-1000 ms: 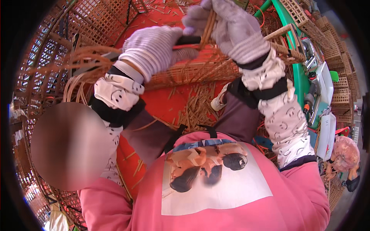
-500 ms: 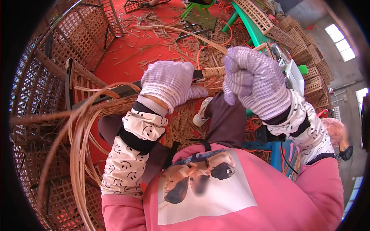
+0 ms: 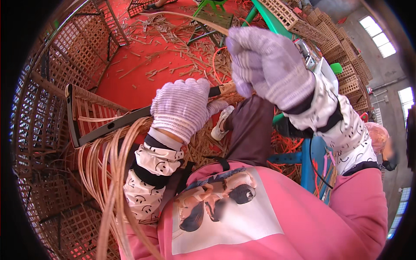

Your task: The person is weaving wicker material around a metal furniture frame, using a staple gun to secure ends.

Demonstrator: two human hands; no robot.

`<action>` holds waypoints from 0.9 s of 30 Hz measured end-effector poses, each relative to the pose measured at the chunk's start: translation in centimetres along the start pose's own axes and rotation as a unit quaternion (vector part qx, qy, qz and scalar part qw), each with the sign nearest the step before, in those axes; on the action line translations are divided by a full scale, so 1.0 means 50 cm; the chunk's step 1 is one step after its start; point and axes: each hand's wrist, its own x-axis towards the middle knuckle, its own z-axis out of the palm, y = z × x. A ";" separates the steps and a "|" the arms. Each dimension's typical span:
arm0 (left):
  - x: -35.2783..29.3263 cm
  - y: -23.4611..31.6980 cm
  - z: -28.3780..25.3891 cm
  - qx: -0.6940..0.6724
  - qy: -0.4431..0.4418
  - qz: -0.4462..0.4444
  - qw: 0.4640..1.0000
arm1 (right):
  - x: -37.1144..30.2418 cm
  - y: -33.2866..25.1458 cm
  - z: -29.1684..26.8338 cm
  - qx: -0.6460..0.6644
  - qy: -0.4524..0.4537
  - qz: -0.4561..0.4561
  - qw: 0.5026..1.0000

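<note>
The black frame bar [image 3: 113,125] lies in front of the person, left of centre. Tan wrapping [image 3: 227,89] begins just right of the left hand [image 3: 180,107]; the bar section left of it is bare, so coverage appears partial. The left hand is closed around the bar. The right hand [image 3: 268,67], clenched, holds a brown wicker strip [image 3: 208,23] extending far left. Loose strips [image 3: 115,182] hang beside the left forearm; offcuts [image 3: 162,28] litter the red floor [image 3: 123,82].

The left hand [image 3: 180,106] hides a stretch of the black frame [image 3: 115,126]. The right hand [image 3: 271,65] conceals the gripped part of a cane strip [image 3: 197,19]. Loose strands [image 3: 113,186] run off the lower picture edge. Toward the red floor's [image 3: 123,80] far edge, a foot's [image 3: 151,6] leg is cut off.
</note>
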 end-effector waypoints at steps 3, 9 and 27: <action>0.008 -0.003 0.003 0.032 -0.001 0.003 0.999 | -0.027 0.003 -0.018 0.028 0.042 0.040 0.998; 0.013 0.006 0.002 0.042 -0.012 0.009 0.999 | -0.026 0.014 -0.032 -0.055 0.014 -0.054 0.997; 0.008 0.020 0.037 0.040 0.128 0.000 0.991 | 0.066 -0.062 -0.034 0.000 -0.133 0.053 0.990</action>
